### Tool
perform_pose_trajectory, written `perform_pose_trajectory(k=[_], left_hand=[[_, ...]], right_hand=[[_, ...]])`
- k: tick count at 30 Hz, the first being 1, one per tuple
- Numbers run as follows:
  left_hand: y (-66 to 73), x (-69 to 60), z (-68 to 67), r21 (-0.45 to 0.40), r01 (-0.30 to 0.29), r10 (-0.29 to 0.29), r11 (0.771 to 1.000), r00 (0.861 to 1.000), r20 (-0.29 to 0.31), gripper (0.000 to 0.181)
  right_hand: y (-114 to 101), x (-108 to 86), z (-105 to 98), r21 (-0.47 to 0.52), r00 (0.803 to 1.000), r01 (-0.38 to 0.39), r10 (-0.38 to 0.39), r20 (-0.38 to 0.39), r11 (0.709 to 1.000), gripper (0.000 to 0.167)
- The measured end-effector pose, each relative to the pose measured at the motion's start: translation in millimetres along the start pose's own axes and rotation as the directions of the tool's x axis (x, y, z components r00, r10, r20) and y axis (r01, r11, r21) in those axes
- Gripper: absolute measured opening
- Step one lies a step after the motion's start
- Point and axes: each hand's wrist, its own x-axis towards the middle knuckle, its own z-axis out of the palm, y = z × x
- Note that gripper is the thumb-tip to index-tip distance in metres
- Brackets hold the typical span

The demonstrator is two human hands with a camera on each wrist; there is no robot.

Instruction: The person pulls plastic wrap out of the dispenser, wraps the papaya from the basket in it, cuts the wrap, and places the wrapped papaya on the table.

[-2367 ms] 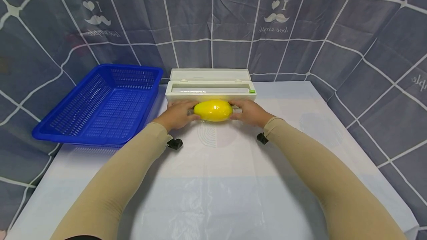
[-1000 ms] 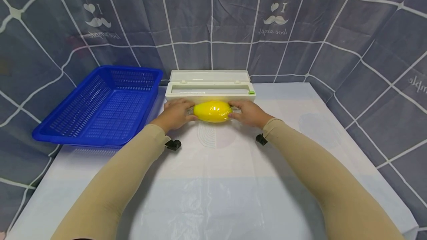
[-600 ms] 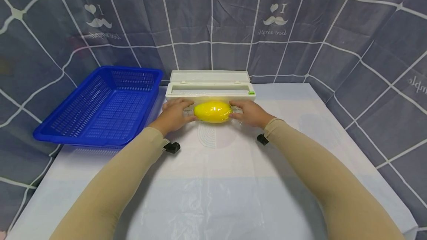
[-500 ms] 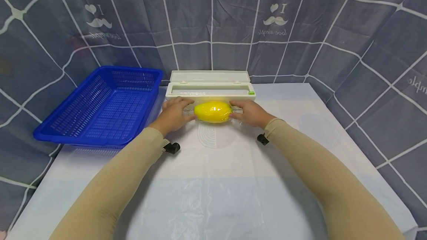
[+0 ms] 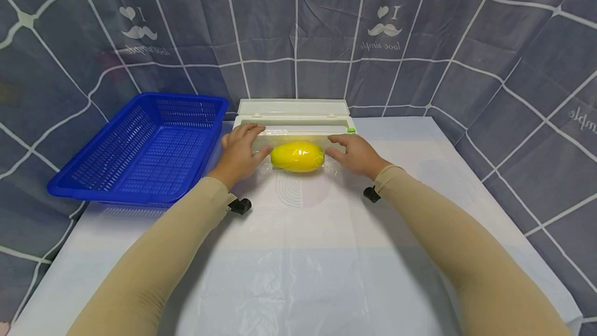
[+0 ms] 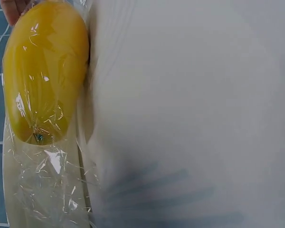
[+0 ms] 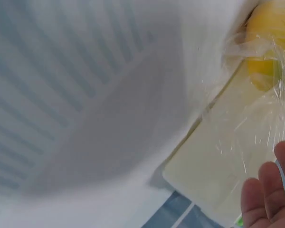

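In the head view a yellow oval fruit, wrapped in clear cling film, lies before a white cling film dispenser with its lid raised. Loose film juts out at both ends of the fruit. My left hand, fingers spread and slightly bent, is at the left end of the fruit and dispenser. On the other side my right hand is a little off the fruit's right end, fingers apart. Its fingertips show beside the film in the right wrist view. Neither hand grips anything.
A blue plastic basket stands at the left of the table. A green slider sits at the dispenser's right end. A grey curtain with white lines hangs behind the white tablecloth.
Both hands, earlier at the fruit's ends, have let go and moved outward. The left hand has also shifted up toward the dispenser. The fruit has stayed in place.
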Motion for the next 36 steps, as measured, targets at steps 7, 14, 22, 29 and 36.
perform_pose_trajectory(k=[7, 14, 22, 29, 36], left_hand=[[4.8, 4.8, -6.1, 0.061, 0.065, -0.069, 0.996, 0.996, 0.063, 0.075], [6.8, 7.3, -9.9, 0.079, 0.076, -0.083, 0.994, 0.993, 0.086, 0.082], [10.0, 10.9, -8.9, 0.075, 0.053, -0.060, 0.996, 0.993, 0.098, 0.083], [13.5, 13.7, -9.7, 0.072, 0.030, -0.038, 0.997, 0.993, 0.112, 0.082], [19.2, 15.3, -10.3, 0.064, 0.011, -0.019, 0.998, 0.992, 0.121, 0.081]], right_hand=[[1, -6.0, -8, -0.017, 0.994, -0.002, 0.000, -0.113, 1.000, 0.058], [5, -7.1, -11, -0.054, 0.984, 0.017, -0.026, -0.176, 0.998, 0.061], [10, -8.5, -13, -0.058, 0.980, 0.023, -0.034, -0.198, 0.998, 0.065], [21, -7.9, -14, -0.044, 0.980, -0.026, 0.017, -0.200, 0.999, 0.071], [33, -4.1, -13, -0.008, 0.976, -0.087, 0.084, -0.199, 0.996, 0.079]])
